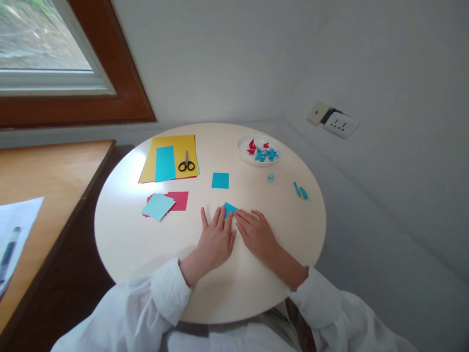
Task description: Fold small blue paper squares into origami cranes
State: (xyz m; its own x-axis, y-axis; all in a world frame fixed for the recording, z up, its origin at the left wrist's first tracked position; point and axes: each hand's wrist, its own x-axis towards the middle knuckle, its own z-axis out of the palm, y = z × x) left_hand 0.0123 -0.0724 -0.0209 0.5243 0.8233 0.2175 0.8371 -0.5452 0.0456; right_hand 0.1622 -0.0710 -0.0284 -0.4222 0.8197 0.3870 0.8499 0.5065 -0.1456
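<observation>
A small piece of blue paper [229,209] lies on the round white table, partly covered by my fingertips. It looks folded, though its lower part is hidden. My left hand [217,235] rests on its left side, fingers stretched out and spread. From the right, my right hand [257,232] touches the paper's edge with extended fingertips flat on the table. Just beyond the hands lies a flat blue paper square [220,180]. To the left, a pale blue square [159,207] sits on top of pink paper squares [180,201].
Scissors [186,164] and a blue strip [165,164] lie on yellow paper [146,164]. A white plate [242,155] holds red and blue folded pieces. Blue scraps [303,193] and a small crumpled piece [270,177] lie at right. A wooden desk [54,166] stands left.
</observation>
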